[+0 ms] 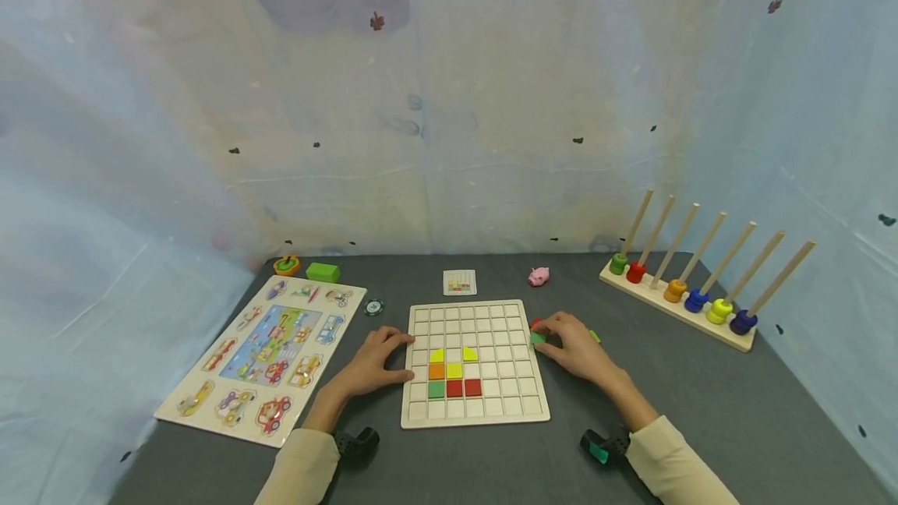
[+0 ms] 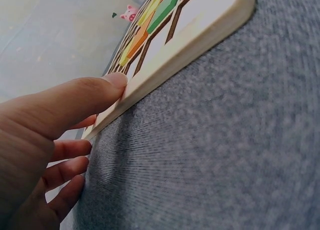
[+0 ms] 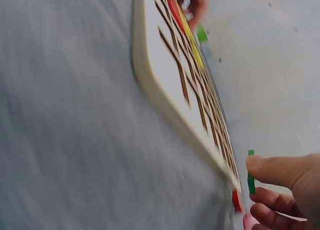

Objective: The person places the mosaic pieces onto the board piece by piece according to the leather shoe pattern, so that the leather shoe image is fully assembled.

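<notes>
A square wooden grid board lies flat before me. In its left part sit two yellow quarter-round tiles, an orange tile, a yellow square tile, a green tile and two red tiles. My left hand touches the board's left edge, its thumb on the rim and its fingers loosely spread. Just off the right edge, my right hand pinches a green square tile between thumb and fingers. Beside that edge lies a red piece, partly hidden by this hand in the head view.
A small pattern card and a pink toy pig stand behind the board. To the left are a picture puzzle, a dark round chip and a green block. A peg stand with coloured rings is at right.
</notes>
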Demonstrator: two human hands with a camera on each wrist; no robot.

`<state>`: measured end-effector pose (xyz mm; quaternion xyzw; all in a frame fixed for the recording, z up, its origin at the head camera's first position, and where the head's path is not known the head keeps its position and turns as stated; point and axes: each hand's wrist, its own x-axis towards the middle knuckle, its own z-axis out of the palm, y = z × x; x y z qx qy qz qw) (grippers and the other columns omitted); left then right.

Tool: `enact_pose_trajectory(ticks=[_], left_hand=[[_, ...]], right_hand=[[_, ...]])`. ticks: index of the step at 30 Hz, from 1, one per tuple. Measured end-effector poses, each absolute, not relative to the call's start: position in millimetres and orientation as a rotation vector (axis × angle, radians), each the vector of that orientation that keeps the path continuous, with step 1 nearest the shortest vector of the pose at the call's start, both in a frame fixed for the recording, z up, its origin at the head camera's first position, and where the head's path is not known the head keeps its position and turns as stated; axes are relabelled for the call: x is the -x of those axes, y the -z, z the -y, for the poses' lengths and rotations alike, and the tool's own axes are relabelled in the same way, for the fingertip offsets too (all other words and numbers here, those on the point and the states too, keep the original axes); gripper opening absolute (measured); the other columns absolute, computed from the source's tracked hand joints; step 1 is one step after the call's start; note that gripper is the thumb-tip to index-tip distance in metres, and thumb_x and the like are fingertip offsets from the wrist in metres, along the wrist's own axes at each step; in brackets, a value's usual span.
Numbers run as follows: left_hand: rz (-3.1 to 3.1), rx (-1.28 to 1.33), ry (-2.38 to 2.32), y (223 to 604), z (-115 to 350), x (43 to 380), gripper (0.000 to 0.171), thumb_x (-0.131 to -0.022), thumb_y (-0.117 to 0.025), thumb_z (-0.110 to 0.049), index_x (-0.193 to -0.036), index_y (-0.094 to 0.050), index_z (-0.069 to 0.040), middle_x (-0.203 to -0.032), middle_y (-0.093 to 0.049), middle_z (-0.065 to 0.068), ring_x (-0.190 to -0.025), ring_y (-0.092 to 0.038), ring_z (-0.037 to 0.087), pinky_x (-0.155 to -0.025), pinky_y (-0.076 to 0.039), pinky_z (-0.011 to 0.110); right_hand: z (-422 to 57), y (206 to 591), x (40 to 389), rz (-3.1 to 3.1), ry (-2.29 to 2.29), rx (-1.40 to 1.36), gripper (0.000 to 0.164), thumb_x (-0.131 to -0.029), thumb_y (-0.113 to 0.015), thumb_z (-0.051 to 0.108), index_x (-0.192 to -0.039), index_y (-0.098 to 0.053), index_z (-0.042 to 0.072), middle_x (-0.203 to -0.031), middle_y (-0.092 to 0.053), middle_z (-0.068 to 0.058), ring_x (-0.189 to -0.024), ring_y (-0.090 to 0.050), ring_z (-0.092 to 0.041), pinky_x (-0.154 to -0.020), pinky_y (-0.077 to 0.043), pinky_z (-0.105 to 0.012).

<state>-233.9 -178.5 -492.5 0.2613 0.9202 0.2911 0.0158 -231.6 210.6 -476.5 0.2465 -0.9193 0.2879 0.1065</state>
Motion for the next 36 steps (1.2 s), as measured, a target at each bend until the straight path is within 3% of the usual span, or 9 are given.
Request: enact_pose_trajectory(ticks=[8,13,22,36], left_hand=[[-2.862,-0.839,-0.910,491.8,177.8,233.4,0.061,-0.081,-0.072,-0.039,-0.131,-0.052,-0.010,-0.122,-0.044,0.010,-0.105,-0.039,0.025,-0.088,-0.035,0.049],[-2.869,-0.842,-0.900,491.2,177.3,233.1,0.061,-0.081,-0.072,-0.039,-0.131,-0.052,-0.010,-0.122,-0.044,0.010,-0.105,-0.039,0.025,-0.089,-0.036,0.049],[-2.867,-0.849,-0.902,492.1,178.1,232.8,0.061,-0.081,-0.072,-0.038,-0.131,-0.052,-0.010,-0.123,-0.044,0.011,-0.106,-0.039,0.026,-0.089,-0.035,0.049],[-2.866,-0.819,-0.904,492.2,178.5,232.9,0.061,-0.081,-0.072,-0.038,-0.132,-0.052,-0.012,-0.123,-0.044,0.010,-0.106,-0.038,0.025,-0.089,-0.035,0.049]], right_hand=[[-178.8,472.1,217.3,2.647,-0.911,-0.974,0.029,-0.081,-0.073,0.015,-0.107,-0.067,0.006,-0.092,-0.062,-0.004,-0.080,-0.057,-0.018,-0.069,-0.045,-0.031],[-163.4,478.3,210.2,2.576,-0.935,-1.084,0.028,-0.079,-0.075,0.015,-0.104,-0.067,0.006,-0.094,-0.062,-0.003,-0.083,-0.058,-0.016,-0.071,-0.048,-0.029],[-149.5,484.1,198.4,2.626,-0.920,-1.138,0.026,-0.079,-0.075,0.023,-0.102,-0.070,0.012,-0.095,-0.061,0.002,-0.084,-0.055,-0.010,-0.074,-0.046,-0.025],[-149.6,487.4,194.8,2.590,-0.984,-1.147,0.023,-0.077,-0.077,0.019,-0.096,-0.067,0.011,-0.090,-0.063,0.001,-0.081,-0.057,-0.011,-0.073,-0.046,-0.027]])
